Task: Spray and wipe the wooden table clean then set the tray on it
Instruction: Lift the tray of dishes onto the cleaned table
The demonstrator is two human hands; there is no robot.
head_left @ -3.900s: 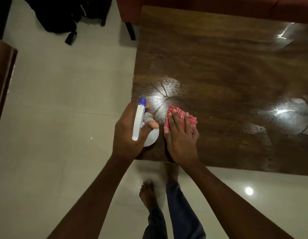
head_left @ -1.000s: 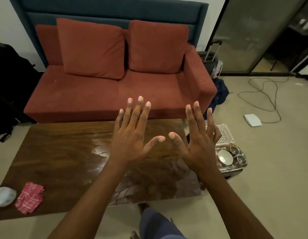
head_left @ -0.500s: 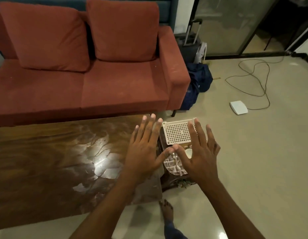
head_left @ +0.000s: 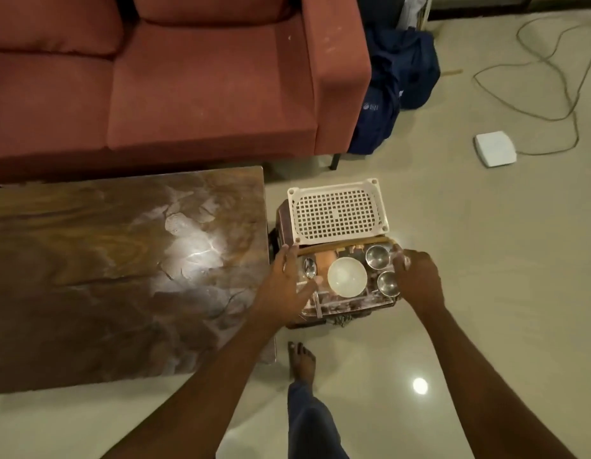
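The wooden worktop shows wet, glossy smears under the light and stands in front of a red sofa on a pale tiled floor. A white cable and a dark blue bag lie further off. Just beside the worktop's right end, the tray sits on a low stand with a white perforated basket, carrying a white bowl, two steel cups and a spoon. The left hand curls partly open on the tray's left edge; the right hand curls over its right edge, with how firmly either grips unclear.
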